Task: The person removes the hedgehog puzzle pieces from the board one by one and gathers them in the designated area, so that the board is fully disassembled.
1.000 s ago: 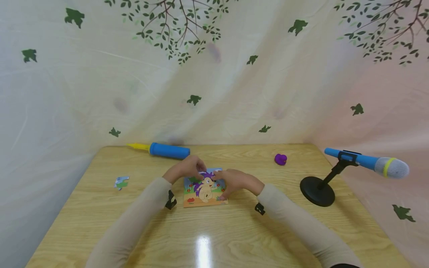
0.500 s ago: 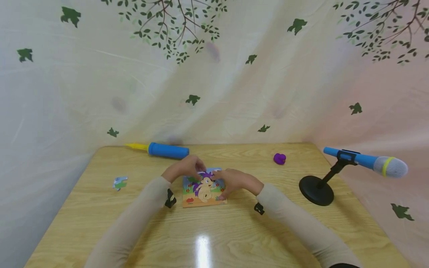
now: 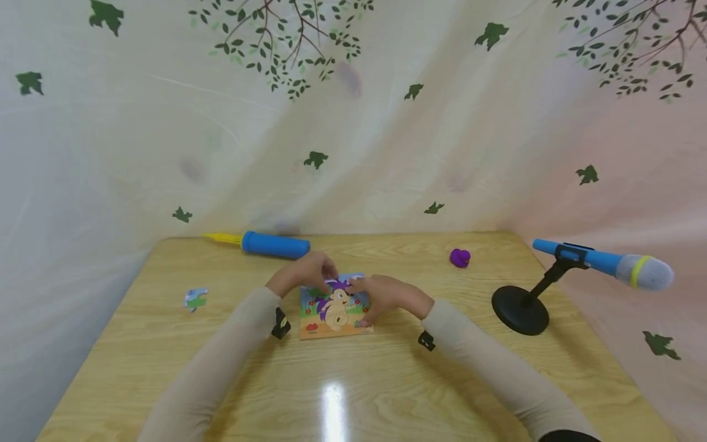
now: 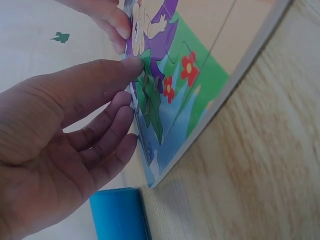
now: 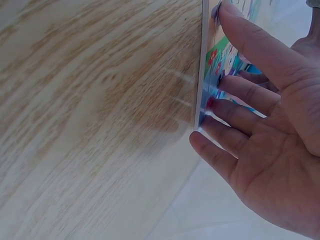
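Note:
A flat jigsaw puzzle (image 3: 326,331) with a purple-haired hedgehog picture lies mid-table. My left hand (image 3: 305,273) is at its upper left. In the left wrist view, that thumb and the fingers behind it pinch a green puzzle piece (image 4: 152,112), whose edges stand slightly proud of the picture. My right hand (image 3: 391,296) spreads over the puzzle's right side. Seen from the right wrist, its thumb (image 5: 250,37) rests on the picture near one edge, and its nearly straight fingers touch the face by another edge. A loose puzzle piece (image 3: 196,298), blue, white and green, lies to the left.
Behind the left hand lies a blue hand pump (image 3: 276,245) with a yellow nozzle. A small purple rubber duck (image 3: 459,258) sits at the back right. On the right stands a blue toy microphone (image 3: 604,263) on a round black base (image 3: 520,310). Cloth hangs behind the table.
The head view has shifted slightly. Both hands stay in nearly the same place on the puzzle, and the other things have not moved on the table.

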`<state>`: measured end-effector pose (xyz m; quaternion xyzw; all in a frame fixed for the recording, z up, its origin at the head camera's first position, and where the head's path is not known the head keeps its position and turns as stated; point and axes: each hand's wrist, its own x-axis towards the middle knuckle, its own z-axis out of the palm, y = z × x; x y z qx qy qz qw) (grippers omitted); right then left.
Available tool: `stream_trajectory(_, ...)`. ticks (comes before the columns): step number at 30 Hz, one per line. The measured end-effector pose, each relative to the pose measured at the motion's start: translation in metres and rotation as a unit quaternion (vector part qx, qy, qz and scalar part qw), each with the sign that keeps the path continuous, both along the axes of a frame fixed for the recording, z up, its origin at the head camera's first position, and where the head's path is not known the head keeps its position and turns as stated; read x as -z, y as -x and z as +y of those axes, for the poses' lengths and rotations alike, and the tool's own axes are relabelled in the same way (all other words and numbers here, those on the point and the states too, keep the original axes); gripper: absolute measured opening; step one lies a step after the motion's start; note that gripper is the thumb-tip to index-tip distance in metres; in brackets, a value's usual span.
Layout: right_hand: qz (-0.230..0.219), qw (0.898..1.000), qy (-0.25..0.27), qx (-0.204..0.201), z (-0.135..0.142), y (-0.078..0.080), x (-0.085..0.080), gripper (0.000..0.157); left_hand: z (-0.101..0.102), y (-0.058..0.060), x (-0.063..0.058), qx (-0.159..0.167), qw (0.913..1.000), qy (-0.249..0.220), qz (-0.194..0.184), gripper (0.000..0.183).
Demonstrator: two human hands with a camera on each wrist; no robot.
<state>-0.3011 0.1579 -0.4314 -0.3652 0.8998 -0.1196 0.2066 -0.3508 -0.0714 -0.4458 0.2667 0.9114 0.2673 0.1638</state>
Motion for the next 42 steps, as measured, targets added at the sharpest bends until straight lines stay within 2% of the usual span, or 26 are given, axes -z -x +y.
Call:
stream_trajectory(12,0.002,1.0,-0.012,0.002,-0.001,-0.001,-0.001,0.081,0.001,-0.001,0.003,-0.002,0.9998,-0.012,-0.013,0.03)
stream_trajectory(18,0.004,1.0,-0.01,-0.001,-0.001,-0.002,0.0,0.082,0.002,-0.006,0.007,-0.006,0.9993,-0.028,-0.026,0.029)
stream_trajectory(21,0.003,1.0,-0.007,0.004,0.0,-0.003,-0.001,0.082,0.002,-0.011,0.009,-0.003,0.9992,-0.034,-0.019,0.03)
stream_trajectory(25,0.009,1.0,-0.004,-0.001,0.0,-0.004,-0.003,0.081,-0.002,-0.018,0.011,-0.023,0.9989,-0.038,0.01,0.032)
stream_trajectory(31,0.006,1.0,-0.001,-0.001,-0.001,-0.005,-0.006,0.08,-0.013,-0.024,0.01,-0.068,0.9968,-0.025,0.034,0.031)
stream_trajectory(36,0.002,1.0,-0.003,0.007,0.0,-0.007,-0.008,0.079,-0.017,-0.026,0.01,-0.075,0.9961,-0.036,0.027,0.028)
stream_trajectory(42,0.0,1.0,-0.001,0.006,-0.002,-0.006,-0.004,0.078,-0.018,-0.027,0.013,-0.104,0.9934,-0.048,0.006,0.026)
